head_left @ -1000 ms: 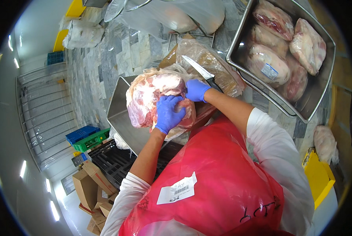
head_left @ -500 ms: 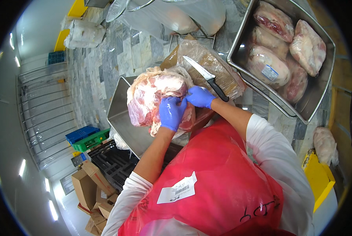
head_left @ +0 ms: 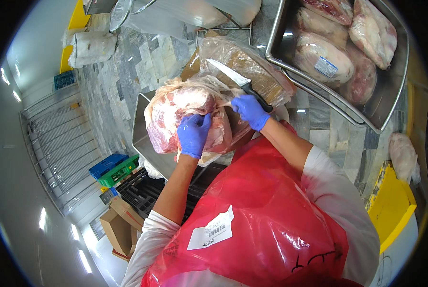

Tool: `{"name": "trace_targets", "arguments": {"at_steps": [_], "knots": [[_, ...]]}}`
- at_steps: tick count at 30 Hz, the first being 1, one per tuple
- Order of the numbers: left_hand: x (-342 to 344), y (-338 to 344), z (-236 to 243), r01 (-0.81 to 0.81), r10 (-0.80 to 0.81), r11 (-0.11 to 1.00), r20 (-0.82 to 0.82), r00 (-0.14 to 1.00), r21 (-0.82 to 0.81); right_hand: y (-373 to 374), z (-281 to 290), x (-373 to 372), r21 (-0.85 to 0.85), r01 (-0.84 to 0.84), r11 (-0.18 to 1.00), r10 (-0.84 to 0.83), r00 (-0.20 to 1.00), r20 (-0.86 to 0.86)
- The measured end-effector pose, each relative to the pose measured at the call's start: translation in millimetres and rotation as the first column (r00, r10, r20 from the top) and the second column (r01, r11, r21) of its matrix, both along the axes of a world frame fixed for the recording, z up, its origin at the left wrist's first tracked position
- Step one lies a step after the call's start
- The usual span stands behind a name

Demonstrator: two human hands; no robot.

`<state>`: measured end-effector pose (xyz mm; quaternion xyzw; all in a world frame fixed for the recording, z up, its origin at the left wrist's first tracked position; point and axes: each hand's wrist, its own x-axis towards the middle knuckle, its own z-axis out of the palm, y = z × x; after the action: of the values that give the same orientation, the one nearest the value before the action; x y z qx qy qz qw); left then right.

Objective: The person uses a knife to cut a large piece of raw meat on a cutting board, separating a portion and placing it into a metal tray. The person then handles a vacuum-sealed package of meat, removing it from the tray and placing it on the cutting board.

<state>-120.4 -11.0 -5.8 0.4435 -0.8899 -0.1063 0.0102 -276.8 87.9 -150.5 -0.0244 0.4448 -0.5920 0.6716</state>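
Nearest me is the person's red plastic apron [head_left: 266, 205], a white printed label [head_left: 211, 232] stuck to its front, the white sleeves bare of it on either side. Just past it, both hands are in blue gloves on a big raw cut of meat [head_left: 161, 119]. The left hand [head_left: 193, 136] has its fingers curled in against the near side of the meat; whether they pinch anything I can't tell. The right hand [head_left: 251, 112] is closed, thumb against fingers, on a pale strip [head_left: 227, 103] stretched out from the meat's right side. The meat sits over a steel tray [head_left: 142, 136], whose bare left wall shows beside it, with clear film bunched around the cut. Beyond the right hand a black-handled knife [head_left: 246, 85] lies on cardboard covered with clear plastic [head_left: 257, 55].

Off to the right, a deep steel tub [head_left: 386, 98] holds five pieces of meat crowded together, one with a blue-and-white label [head_left: 326, 67]. On the left are a black crate [head_left: 149, 189], an open cardboard box [head_left: 116, 232], then green [head_left: 118, 171] and blue [head_left: 108, 165] crates. Farther out, clear bags [head_left: 152, 21] with pale contents hang by a metal frame.
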Motion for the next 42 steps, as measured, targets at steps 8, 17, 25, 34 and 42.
{"name": "trace_targets", "arguments": {"at_steps": [8, 17, 25, 34, 42], "knots": [[0, -4, 3, 0.018, -0.019, 1.0, -0.037, 0.999, -0.026, -26, -36, -40, -0.13, 0.193, 0.972, -0.23, 0.703, -0.673], [2, -2, -3, -0.032, 0.032, 0.999, -0.037, 0.999, 0.004, -19, 48, -102, 0.232, -0.273, 0.934, 0.286, 0.178, -0.942], [5, -4, -1, 0.001, -0.002, 1.0, -0.057, 0.998, -0.004, -35, 40, -47, 0.155, -0.376, 0.914, 0.246, 0.207, -0.947], [8, -5, -8, 0.017, -0.019, 1.0, -0.106, 0.994, -0.017, -71, 14, -64, 0.178, -0.396, 0.901, 0.264, 0.174, -0.949], [9, -4, -4, 0.028, -0.025, 0.999, -0.153, 0.988, 0.019, -82, 127, -114, -0.125, -0.365, 0.923, -0.078, 0.141, -0.987]]}}
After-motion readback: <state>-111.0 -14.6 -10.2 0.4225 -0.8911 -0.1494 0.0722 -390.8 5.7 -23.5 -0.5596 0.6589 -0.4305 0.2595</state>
